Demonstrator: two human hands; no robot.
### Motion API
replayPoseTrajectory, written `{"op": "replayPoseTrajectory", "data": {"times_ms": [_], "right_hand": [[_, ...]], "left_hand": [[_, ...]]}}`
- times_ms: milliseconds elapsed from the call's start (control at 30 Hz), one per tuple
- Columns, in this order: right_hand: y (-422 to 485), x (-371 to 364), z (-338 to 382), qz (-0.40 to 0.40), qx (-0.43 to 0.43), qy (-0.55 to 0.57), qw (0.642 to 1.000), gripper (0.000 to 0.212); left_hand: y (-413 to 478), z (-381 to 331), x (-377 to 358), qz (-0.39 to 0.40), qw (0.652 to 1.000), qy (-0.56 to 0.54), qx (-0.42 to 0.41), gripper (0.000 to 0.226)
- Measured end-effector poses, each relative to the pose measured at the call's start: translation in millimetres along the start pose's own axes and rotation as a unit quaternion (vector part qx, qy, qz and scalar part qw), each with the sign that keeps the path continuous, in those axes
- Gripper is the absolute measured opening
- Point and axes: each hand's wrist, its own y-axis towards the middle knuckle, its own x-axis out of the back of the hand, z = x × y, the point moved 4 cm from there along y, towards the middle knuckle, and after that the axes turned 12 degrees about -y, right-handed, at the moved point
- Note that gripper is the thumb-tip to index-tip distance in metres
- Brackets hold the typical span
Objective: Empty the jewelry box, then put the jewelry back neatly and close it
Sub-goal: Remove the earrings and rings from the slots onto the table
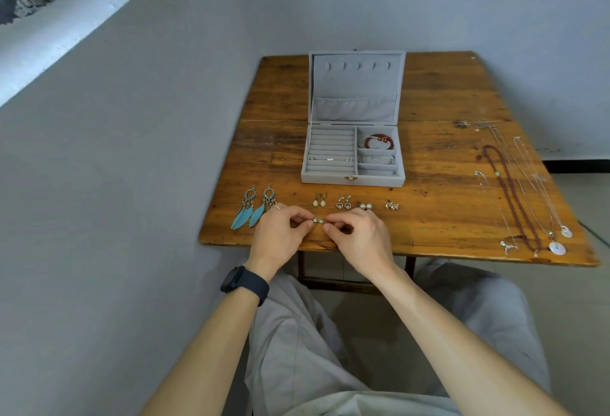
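- Near edge of table (445,224): left hand (280,230) and right hand (356,234) pinch small earring pair (318,219), lined left-right.
- Jewelry box (353,178) open, lid far; earring row (343,203) between.

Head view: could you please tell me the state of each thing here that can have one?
jewelry box: open, lid upright.
red bracelet: in the far right compartment.
silver bangle: in the middle right compartment.
feather earrings: flat on the table.
necklaces: laid out, table's right side.
small earrings: pinched between both hands.
left hand: pinches small earrings.
right hand: pinches small earrings.
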Motion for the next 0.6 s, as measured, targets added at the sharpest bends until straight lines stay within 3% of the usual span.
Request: {"op": "replayPoseTrajectory", "data": {"times_ms": [600], "right_hand": [[-1.0, 2.2, 1.0, 0.003, 0.004, 0.001, 1.0, 0.021]], "left_hand": [[-1.1, -1.6, 0.0, 0.001, 1.0, 0.011, 0.01, 0.016]]}}
